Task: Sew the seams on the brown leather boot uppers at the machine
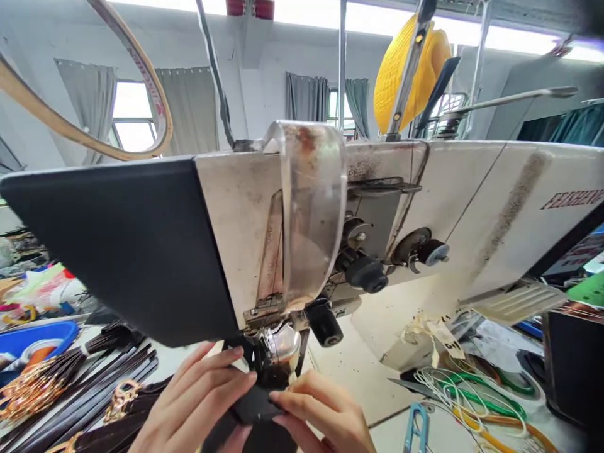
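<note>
Low in the head view, a flat black piece point(257, 402), possibly leather or fabric, lies under the presser-foot area of a sewing machine point(245, 220). My left hand point(198, 396) holds its left side, fingers on top and thumb lower down near the front edge. On the right side, my right hand point(325, 415) pinches the piece between thumb and fingertips. Both hands are close to the needle area point(264, 358), where a small lamp point(284, 343) glows. The needle tip itself is too hidden to make out.
Black straps with gold-coloured clasps point(125, 396) lie at left, near a blue tray point(38, 343). At right are green-handled scissors point(500, 396), tangled white cord and blue thread snips point(417, 428). A clear curved guard point(314, 214) hangs from the machine head.
</note>
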The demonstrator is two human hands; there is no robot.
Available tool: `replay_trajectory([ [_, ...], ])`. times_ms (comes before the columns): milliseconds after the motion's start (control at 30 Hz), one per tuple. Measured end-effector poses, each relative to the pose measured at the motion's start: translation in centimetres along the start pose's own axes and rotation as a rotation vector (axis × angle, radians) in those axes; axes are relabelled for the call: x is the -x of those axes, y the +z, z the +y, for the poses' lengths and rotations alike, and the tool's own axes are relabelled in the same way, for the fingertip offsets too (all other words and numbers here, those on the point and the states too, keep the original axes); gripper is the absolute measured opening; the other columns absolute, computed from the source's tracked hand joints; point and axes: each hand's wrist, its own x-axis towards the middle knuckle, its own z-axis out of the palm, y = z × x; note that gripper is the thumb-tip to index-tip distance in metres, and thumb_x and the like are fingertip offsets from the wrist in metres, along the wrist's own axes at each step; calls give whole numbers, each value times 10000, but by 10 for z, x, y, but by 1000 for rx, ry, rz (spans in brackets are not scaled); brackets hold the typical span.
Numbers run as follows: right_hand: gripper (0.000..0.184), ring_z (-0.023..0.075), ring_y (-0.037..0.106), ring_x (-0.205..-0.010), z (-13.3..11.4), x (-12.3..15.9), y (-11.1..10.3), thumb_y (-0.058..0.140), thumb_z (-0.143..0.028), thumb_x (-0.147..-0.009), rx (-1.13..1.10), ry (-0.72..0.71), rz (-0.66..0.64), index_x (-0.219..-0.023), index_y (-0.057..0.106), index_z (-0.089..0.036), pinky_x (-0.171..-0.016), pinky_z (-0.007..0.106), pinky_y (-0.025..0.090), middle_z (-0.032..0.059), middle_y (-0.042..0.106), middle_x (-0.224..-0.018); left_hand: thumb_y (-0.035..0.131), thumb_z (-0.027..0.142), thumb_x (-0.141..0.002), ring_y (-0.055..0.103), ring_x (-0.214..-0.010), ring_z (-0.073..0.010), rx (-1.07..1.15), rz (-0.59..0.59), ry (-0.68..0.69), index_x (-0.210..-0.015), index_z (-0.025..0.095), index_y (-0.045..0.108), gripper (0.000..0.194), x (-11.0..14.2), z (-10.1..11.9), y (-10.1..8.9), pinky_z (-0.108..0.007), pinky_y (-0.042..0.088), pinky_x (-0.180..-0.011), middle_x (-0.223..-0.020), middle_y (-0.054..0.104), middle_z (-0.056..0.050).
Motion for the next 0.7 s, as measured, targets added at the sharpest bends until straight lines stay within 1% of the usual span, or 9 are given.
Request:
replay_trajectory([
  [33, 121, 135, 611, -569, -3, 5, 6, 602, -264, -999, 28, 17, 92, -1006, 705, -201, -533, 217, 473, 27, 662, -709, 596, 150, -916, 686, -883, -112, 23, -96, 89, -971, 225, 653, 109, -3, -4, -3, -236, 376, -1115, -850, 727, 44],
  [100, 66, 122, 552, -478, -13, 15, 15, 641, -208, -963, 69, 78, 203, -924, 693, -204, -470, 223, 419, -9, 618, -613, 626, 184, -920, 631, -681, -86, 94, -238, 12, -807, 220, 600, 121, -11, -9, -5, -231, 429, -993, -706, 642, 73],
  [200, 83, 127, 628, -522, -26, 19, 14, 705, -128, -886, 49, 167, 144, -914, 684, -203, -522, 194, 489, -17, 664, -645, 620, 300, -948, 645, -730, -114, 196, -341, -276, -805, 233, 616, 158, -22, -9, -1, -306, 433, -866, -768, 675, 70],
  [300, 76, 137, 721, -697, -35, 0, 0, 684, -234, -928, -157, 374, 65, -994, 722, -226, -667, 165, 561, 2, 752, -815, 610, 377, -951, 666, -862, -161, 296, -395, -399, -882, 297, 685, 129, -29, -3, 5, -333, 415, -844, -873, 727, 84],
  [400, 184, 129, 675, -737, -39, -30, -12, 622, -349, -971, -459, 638, -44, -979, 744, -211, -660, 167, 545, 22, 730, -882, 674, 369, -884, 650, -818, -189, 310, -380, -449, -831, 310, 705, 86, -34, 2, 6, -319, 430, -747, -804, 724, 90],
  [467, 245, 114, 580, -677, -40, -44, -15, 647, -411, -945, -547, 713, -64, -896, 725, -184, -600, 173, 501, 17, 663, -823, 725, 321, -832, 650, -792, -185, 302, -343, -490, -821, 315, 700, 28, -37, 3, 5, -303, 441, -716, -798, 724, 102],
  [533, 318, 104, 495, -638, -40, -51, -15, 668, -471, -917, -603, 753, -55, -819, 691, -169, -579, 185, 463, 4, 592, -757, 754, 264, -807, 673, -786, -164, 300, -312, -485, -834, 326, 691, 93, -39, 4, 3, -285, 447, -710, -819, 732, 130],
  [633, 399, 104, 459, -624, -39, -52, -14, 655, -544, -907, -669, 807, -87, -800, 671, -160, -584, 207, 443, 1, 543, -717, 796, 189, -775, 689, -723, -127, 251, -268, -373, -841, 314, 663, 194, -39, 5, 5, -270, 436, -678, -800, 735, 164],
  [700, 421, 101, 446, -618, -38, -51, -11, 664, -560, -896, -660, 819, -69, -796, 659, -152, -569, 207, 419, 1, 533, -707, 752, 161, -829, 672, -682, -116, 197, -197, -228, -837, 266, 625, 165, -35, 6, 9, -274, 454, -708, -756, 716, 136],
])
